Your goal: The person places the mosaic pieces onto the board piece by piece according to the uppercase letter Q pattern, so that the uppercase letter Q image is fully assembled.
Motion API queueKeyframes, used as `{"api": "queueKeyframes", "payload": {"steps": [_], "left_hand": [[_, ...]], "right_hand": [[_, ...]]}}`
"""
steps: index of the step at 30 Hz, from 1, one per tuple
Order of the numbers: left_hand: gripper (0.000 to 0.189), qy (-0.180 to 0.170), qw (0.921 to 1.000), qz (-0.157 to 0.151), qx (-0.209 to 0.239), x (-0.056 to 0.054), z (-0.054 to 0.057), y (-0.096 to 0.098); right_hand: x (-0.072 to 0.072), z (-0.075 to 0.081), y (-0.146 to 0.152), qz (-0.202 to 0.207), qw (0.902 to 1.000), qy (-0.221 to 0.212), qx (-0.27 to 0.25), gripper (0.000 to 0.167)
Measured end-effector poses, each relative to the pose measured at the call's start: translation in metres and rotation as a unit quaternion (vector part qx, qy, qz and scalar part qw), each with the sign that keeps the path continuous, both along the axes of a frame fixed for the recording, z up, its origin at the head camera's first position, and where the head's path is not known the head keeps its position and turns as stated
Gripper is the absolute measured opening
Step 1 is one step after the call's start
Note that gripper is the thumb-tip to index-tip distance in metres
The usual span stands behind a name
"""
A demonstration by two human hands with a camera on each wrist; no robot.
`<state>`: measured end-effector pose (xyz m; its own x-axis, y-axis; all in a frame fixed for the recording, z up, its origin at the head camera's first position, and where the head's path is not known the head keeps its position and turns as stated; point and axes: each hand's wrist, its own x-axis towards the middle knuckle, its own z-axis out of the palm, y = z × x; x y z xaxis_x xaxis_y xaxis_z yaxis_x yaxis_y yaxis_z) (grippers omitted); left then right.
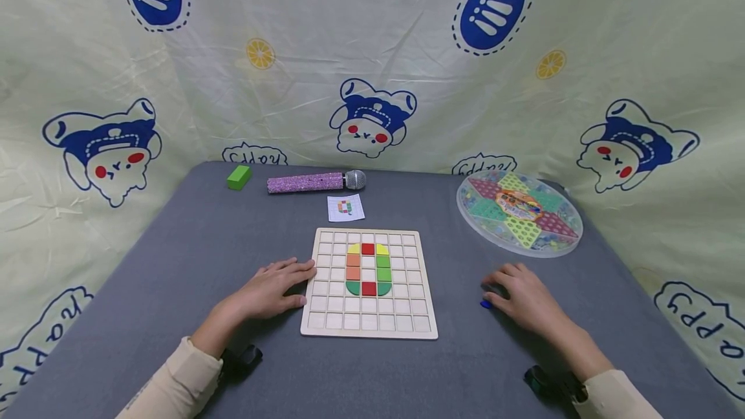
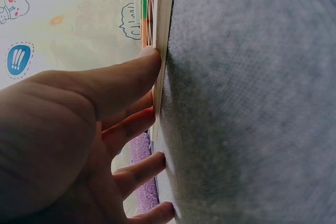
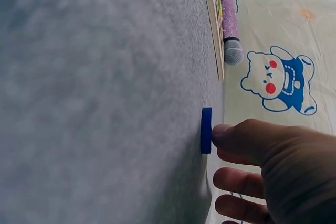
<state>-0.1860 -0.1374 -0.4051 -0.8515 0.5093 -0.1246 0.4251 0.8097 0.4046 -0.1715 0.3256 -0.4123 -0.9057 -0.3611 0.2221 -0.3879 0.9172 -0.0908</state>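
A square wooden grid board (image 1: pixel 369 326) lies on the grey table, with several red, yellow, orange and green pieces forming a ring around an uncovered middle. My left hand (image 1: pixel 272 291) rests at the board's left side, its thumb (image 2: pixel 149 59) and some fingertips touching the edge. To the right of the board, my right hand (image 1: pixel 520 296) is low over the table. Its thumb (image 3: pixel 231 136) touches a small flat blue piece (image 3: pixel 206 130), which looks to lie on the cloth. The other fingers bend loosely, apart from the piece. Behind the board is a small card (image 1: pixel 346 208) with a printed coloured pattern.
A purple glittery microphone (image 1: pixel 308 183) lies at the back, with a green block (image 1: pixel 238 177) to its left. A round Chinese checkers box (image 1: pixel 520 214) sits at the back right. A printed cloth (image 1: pixel 372 31) hangs behind the table (image 1: pixel 372 380).
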Motion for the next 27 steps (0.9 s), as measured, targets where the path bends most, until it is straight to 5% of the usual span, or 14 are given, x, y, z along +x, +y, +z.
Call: {"api": "queueKeyframes", "payload": {"steps": [16,27], "left_hand": [[0.056,0.002,1.0000,0.000,0.003,0.000,-0.001,0.000],[0.056,0.006,1.0000,0.001,0.001,0.000,-0.002,-0.001]], "right_hand": [[0.016,0.001,0.009,-0.001,1.0000,0.004,0.008,0.019],[0.016,-0.003,0.003,0.033,0.9993,-0.014,0.003,0.020]]}}
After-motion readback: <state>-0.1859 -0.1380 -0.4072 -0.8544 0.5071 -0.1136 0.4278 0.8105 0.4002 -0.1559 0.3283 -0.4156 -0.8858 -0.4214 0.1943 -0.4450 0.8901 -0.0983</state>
